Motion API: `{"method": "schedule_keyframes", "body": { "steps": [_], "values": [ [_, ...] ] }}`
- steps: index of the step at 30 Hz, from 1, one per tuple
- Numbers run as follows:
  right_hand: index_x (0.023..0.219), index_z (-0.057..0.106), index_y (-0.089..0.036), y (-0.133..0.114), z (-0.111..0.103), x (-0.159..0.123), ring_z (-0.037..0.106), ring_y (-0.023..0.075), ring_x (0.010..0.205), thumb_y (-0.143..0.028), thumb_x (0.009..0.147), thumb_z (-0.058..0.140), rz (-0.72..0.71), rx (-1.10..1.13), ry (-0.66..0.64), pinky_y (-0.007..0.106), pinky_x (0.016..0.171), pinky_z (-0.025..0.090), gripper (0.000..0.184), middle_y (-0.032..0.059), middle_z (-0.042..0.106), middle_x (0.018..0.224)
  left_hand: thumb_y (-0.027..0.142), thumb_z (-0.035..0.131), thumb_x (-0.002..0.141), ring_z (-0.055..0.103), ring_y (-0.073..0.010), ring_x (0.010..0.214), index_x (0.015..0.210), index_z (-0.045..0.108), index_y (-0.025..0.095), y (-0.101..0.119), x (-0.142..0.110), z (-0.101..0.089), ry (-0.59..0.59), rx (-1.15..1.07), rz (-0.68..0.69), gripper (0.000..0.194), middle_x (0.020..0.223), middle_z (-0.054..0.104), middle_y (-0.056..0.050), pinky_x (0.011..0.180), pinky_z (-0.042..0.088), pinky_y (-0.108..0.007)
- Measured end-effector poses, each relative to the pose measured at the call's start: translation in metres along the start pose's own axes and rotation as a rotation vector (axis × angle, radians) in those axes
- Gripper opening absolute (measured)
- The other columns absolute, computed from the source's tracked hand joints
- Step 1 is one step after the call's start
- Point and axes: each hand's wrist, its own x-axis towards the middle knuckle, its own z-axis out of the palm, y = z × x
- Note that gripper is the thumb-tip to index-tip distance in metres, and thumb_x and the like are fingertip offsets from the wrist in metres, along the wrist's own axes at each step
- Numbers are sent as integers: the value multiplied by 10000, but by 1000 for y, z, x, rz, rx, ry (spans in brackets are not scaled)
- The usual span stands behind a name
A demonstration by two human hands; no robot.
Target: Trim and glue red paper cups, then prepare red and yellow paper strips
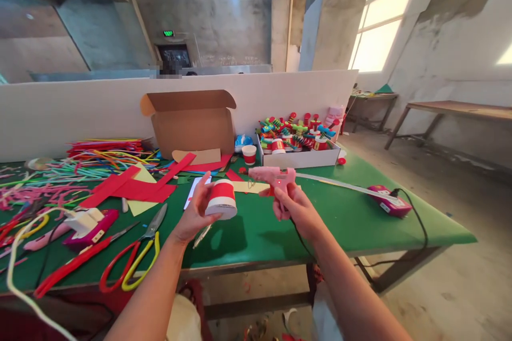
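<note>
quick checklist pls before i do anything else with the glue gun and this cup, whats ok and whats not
1. Glue gun gripped in the right hand: ok.
2. Paper cup steady in the left hand: cannot tell from one picture; it is held, tilted.
3. Nozzle apart from the cup and left fingers: ok, a gap shows.
4. Glue hot enough: cannot tell; a small red light shows on the gun, but heat does not.
5. Table tidy around the work: not ok, scissors and red paper strips lie loose on the left.
</note>
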Motion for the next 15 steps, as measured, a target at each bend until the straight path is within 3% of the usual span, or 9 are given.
{"method": "schedule_keyframes", "body": {
  "steps": [5,8,12,15],
  "values": [
    [1066,581,-200,2,-14,-19,430,74,459,-608,865,620,-23,-226,-82,230,419,343,457,38,683,843,289,743,781,524,-306,1289,1507,309,325,-11,-14,-8,127,602,466,847,1442,459,-123,1041,484,-466],
    [1032,631,-184,0,-20,-25,513,121,544,-536,910,586,-89,-463,-121,258,509,427,376,47,675,811,196,679,822,496,-320,1316,1513,305,324,-9,-20,-10,142,863,675,796,1426,475,-129,1039,487,-500],
    [1136,644,-183,1,-17,-29,659,226,839,-459,922,568,-140,-587,-129,320,726,519,357,80,718,978,203,719,807,516,-331,1287,1535,250,325,-8,-23,-11,211,917,774,875,1418,478,-144,958,541,-480],
    [1087,659,-170,3,-14,-30,676,245,884,-462,924,549,-102,-557,-137,312,708,522,352,98,718,1013,221,766,775,520,-345,1277,1546,213,309,-10,-24,-14,252,875,770,953,1411,466,-164,905,564,-465]
  ]
}}
